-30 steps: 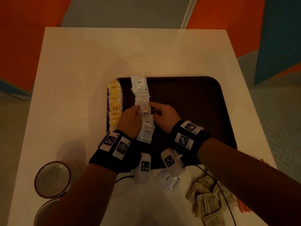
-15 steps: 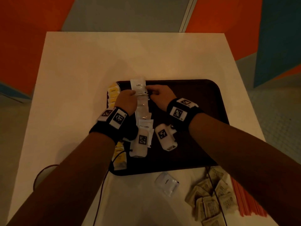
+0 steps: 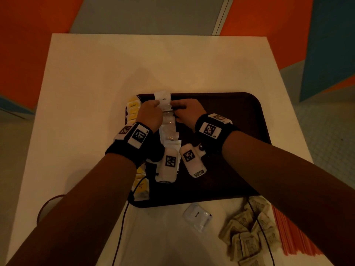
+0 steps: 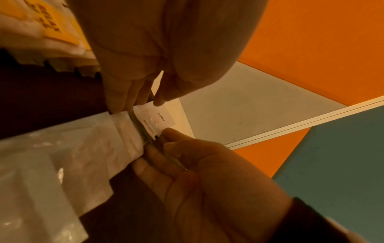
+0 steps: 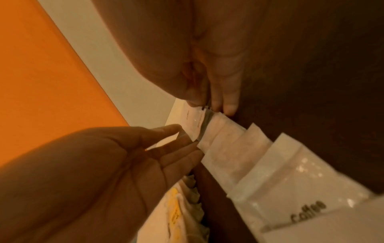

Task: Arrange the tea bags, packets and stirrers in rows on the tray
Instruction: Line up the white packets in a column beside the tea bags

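A dark brown tray (image 3: 230,131) holds a row of yellow tea bags (image 3: 132,110) along its left edge. Beside them runs an overlapping row of white coffee packets (image 3: 169,129). My left hand (image 3: 150,114) and right hand (image 3: 187,112) flank the far end of that row, just below the top packet (image 3: 163,98). In the left wrist view, my left fingers (image 4: 118,102) lie straight against the packets' edge and the right hand (image 4: 187,164) touches the opposite side. In the right wrist view, the right fingers (image 5: 228,106) are also straight. Neither hand grips a packet.
On the white table in front of the tray lie a loose coffee packet (image 3: 197,216), a heap of brown packets (image 3: 247,233) and a bundle of orange stirrers (image 3: 292,233). A cup's rim (image 3: 46,206) shows under my left forearm. The tray's right half is bare.
Both hands have slid from the middle of the coffee row up to its far end. They have stayed there for the last half second.
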Demonstrator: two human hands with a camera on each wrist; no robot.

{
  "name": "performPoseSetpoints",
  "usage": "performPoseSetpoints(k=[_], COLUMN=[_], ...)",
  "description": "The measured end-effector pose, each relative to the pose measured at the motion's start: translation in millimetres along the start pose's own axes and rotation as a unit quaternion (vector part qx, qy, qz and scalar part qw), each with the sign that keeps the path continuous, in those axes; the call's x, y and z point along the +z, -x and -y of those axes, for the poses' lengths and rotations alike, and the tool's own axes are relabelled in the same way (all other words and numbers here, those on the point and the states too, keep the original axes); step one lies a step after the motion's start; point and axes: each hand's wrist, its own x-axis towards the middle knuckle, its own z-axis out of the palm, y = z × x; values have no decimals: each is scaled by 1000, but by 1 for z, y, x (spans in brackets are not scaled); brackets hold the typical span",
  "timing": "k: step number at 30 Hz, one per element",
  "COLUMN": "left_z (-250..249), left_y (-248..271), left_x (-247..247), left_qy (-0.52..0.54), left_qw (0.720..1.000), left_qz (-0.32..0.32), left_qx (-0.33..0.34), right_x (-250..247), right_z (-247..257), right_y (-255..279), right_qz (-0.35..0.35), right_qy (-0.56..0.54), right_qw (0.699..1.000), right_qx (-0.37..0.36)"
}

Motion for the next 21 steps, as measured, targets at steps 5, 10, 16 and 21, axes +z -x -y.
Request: performPoseSetpoints(k=[5, 10, 16, 21], left_z=[2, 3, 9, 10], left_y=[-5, 8, 22, 27], left_x=[-2, -4, 0, -1], left_qy=[-2, -43, -59, -15], left_qw=[1000, 999, 998, 998], left_qz=[-4, 13, 29, 44], left_qx=[9, 14, 22, 41], right_x=[-1, -5, -5, -3], right_z=[3, -3, -14, -19], right_y=[4, 9, 16, 19], right_qz=[-9, 9, 46, 63], right_qy=[22, 44, 24, 4], right_qw=[999, 998, 998, 997], right_qx=[-25, -35, -34, -48])
